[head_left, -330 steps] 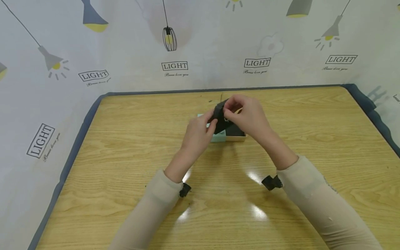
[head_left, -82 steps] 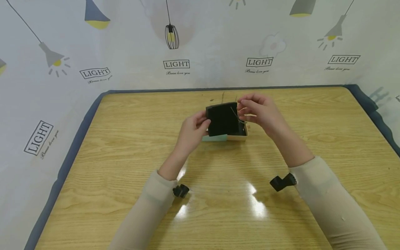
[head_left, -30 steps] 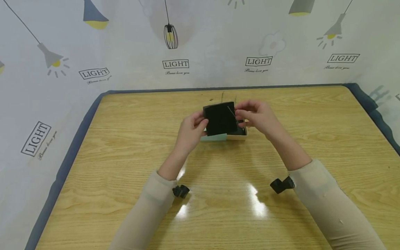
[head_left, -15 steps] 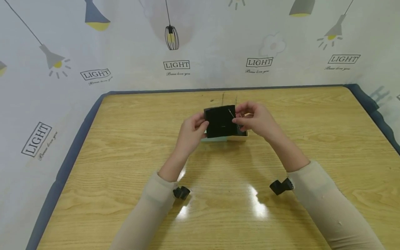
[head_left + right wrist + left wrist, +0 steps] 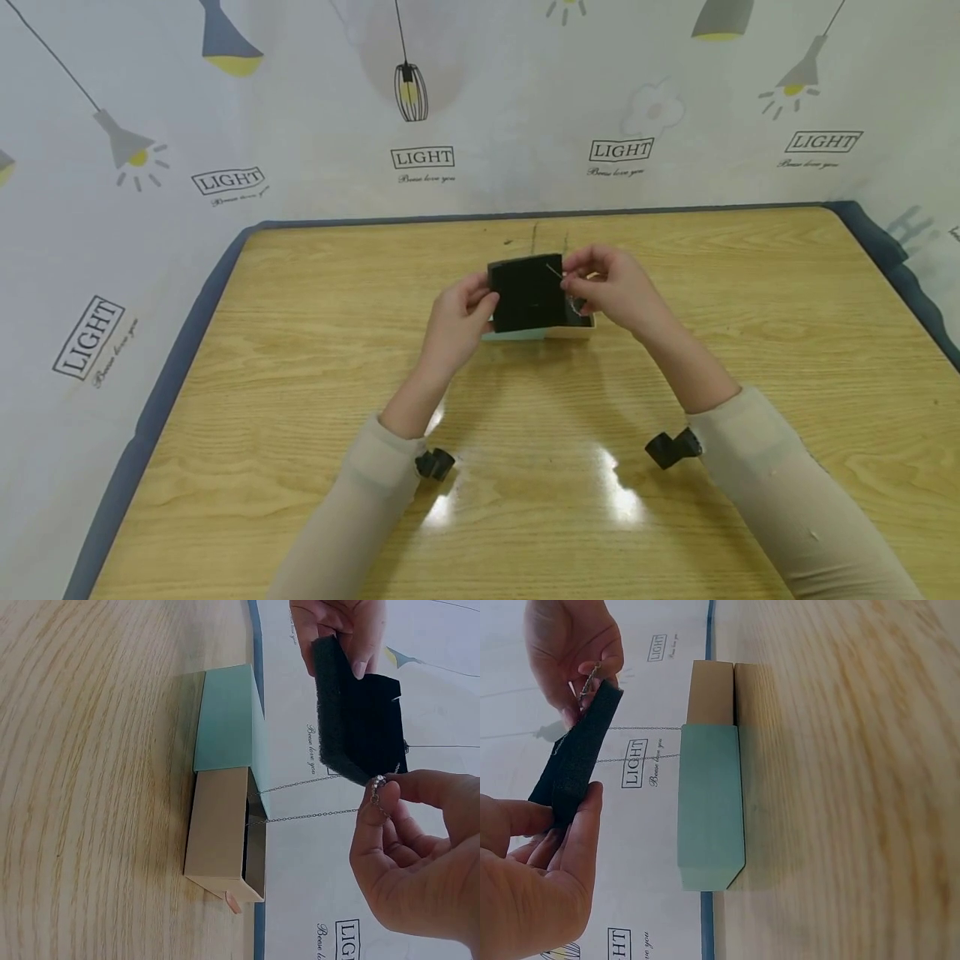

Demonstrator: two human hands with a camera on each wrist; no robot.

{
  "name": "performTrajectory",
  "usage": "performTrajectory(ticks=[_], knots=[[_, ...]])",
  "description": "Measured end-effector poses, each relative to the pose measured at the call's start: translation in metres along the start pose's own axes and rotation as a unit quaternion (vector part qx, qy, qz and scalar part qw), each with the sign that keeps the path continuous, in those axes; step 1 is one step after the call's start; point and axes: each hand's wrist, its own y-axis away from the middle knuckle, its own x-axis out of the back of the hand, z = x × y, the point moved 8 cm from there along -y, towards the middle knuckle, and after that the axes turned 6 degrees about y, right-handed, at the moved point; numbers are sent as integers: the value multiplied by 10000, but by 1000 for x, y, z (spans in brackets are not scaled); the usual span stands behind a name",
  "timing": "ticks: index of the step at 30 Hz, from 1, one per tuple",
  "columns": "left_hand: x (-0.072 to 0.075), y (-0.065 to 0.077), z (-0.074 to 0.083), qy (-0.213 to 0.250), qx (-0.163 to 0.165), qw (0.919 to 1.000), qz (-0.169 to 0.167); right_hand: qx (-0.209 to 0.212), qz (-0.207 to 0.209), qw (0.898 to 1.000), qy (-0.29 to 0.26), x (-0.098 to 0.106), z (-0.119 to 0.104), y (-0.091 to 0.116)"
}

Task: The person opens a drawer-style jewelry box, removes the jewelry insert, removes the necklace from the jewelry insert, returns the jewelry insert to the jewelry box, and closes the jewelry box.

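Over the far half of the wooden surface, we find both hands busy with one black pad, held up clear of the wood. Left hand clamps the pad's left edge, thumb on the near face, fingers behind. Right hand, at the opposite edge, pinches a fine silvery chain between thumb and fingertips. Below, we note a box resting on the surface: mint sleeve, beige drawer drawn partway out to the right, pinkish pull tab at its end. Two strands slope from the pad down into the drawer; where they end we cannot tell, the wall hides it. Risks, as we judge them: the pinch takes in very little metal, so a small roll of the fingertips could let the chain slip and drop into the drawer. Strands over the rim could snag if the pad is raised or swung, dragging the box or straining the links. Turning the pad over could twist the two strands together. Gripped at one edge only, the pad may swivel or bend, it looks soft, should the right hand press hard against its free side.
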Motion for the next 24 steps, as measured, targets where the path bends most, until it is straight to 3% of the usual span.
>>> performTrajectory(ticks=[12,24], knots=[[0,-1,0,-80,-18,9999,65,17,195,9996,-193,8,-1,5],[-3,0,1,-221,-71,9997,13,-90,-143,9999,21,3,1,2]])
